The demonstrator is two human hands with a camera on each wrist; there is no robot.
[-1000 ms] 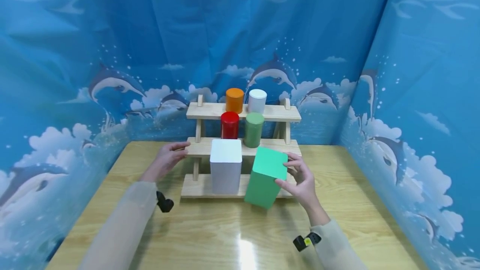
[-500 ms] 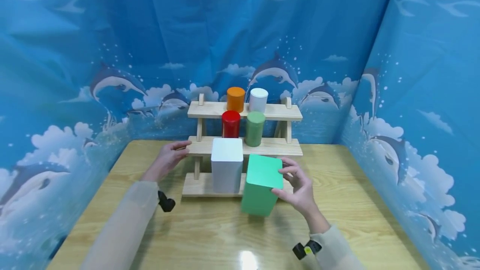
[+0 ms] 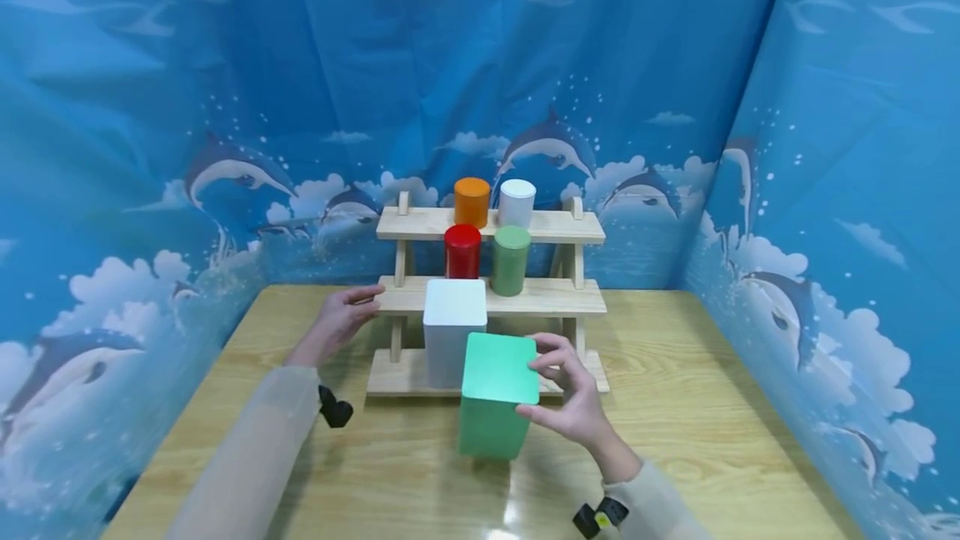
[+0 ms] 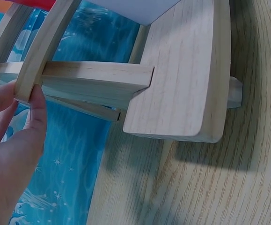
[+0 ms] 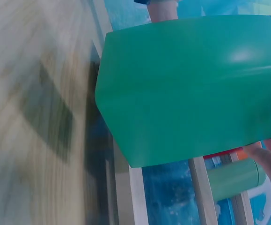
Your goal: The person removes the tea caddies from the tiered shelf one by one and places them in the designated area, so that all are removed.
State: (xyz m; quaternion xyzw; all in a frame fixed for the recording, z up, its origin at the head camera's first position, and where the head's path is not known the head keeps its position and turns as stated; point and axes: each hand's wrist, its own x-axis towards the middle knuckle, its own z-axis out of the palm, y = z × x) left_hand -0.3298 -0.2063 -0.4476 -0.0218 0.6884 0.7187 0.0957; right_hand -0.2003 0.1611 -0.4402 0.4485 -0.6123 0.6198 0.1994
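My right hand [image 3: 572, 397] grips a tall green box [image 3: 495, 419] by its upper right side, fingers at the far side and thumb at the near side. The box is in front of the lowest tier and overlaps the lower right of a tall white box [image 3: 453, 315]. In the right wrist view the green box [image 5: 186, 89] is held in front of the shelf, and part of the hand is outside the frame. My left hand [image 3: 341, 327] pinches the left end of the middle board [image 4: 34, 70] of the three-tier wooden shelf [image 3: 562, 298] between thumb and fingers.
A red cylinder [image 3: 462, 252] and a green cylinder [image 3: 511, 262] stand on the middle tier. Above them, the top tier bears an orange cylinder [image 3: 472, 203] and a white cylinder [image 3: 517, 203]. A blue dolphin-print curtain [image 3: 637, 65] surrounds the wooden table [image 3: 660, 407].
My right hand has brought the green box left and toward me, from the lowest tier's right side to in front of the white box. My left hand stays at the shelf's end.
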